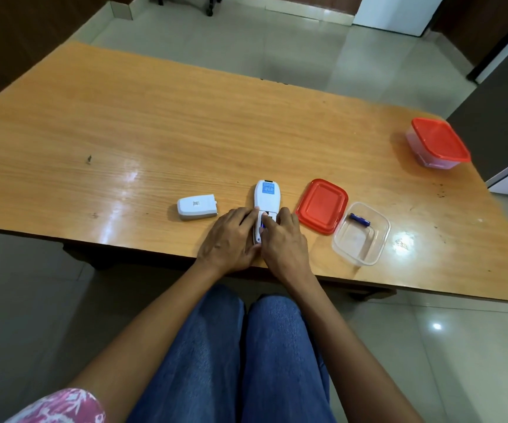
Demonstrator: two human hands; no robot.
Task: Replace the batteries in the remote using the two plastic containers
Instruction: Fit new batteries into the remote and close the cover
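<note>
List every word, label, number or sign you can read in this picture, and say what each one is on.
None can be quoted; both printed items are too small or blurred.
Blue label on the back of the remote: white lines of print, too small to read.
Small dark printed mark on the battery cover: blurred, unreadable.
Blue battery in the open container: no readable print.
</note>
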